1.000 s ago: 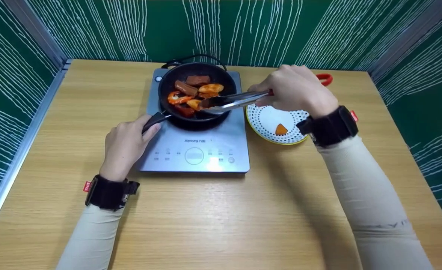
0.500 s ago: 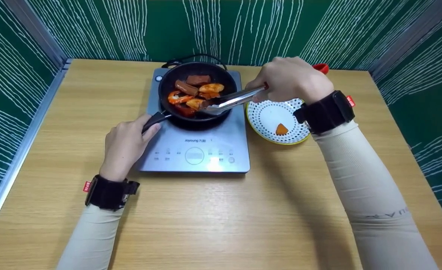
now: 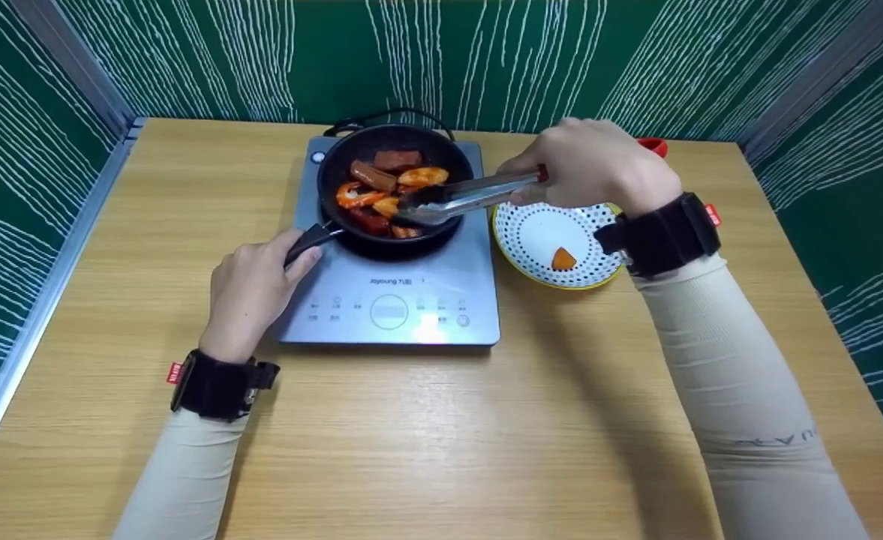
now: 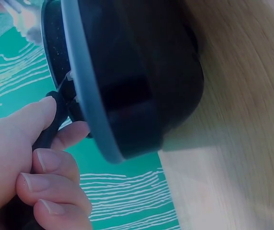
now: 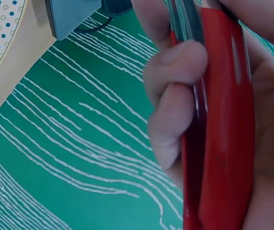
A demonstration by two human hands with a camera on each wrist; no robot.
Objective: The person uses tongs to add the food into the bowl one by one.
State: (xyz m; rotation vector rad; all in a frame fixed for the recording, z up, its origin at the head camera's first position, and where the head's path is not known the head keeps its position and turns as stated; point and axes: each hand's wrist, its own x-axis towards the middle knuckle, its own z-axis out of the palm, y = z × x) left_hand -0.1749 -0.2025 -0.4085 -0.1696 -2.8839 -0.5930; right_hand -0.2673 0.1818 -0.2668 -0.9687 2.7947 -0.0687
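Observation:
My left hand grips the black handle of a small frying pan; in the left wrist view, thumb and fingers curl round that handle. Sausage pieces, a shrimp and orange-coated slices lie in the pan. Wrapped round metal tongs is my right hand, above the plate's far side. The tong tips reach into the pan's right part, among the food at its near side. In the right wrist view the fingers close round the red tong grips.
The pan stands on a grey induction cooker, its cable behind. Right of it, a dotted plate with a yellow rim holds one orange wedge. Green panels with white streaks enclose the wooden table at the back and sides.
My right hand first shifted up and left, then came back right and slightly down. A piece of food now shows at the pan's near edge below the tong tips. The left hand has stayed put.

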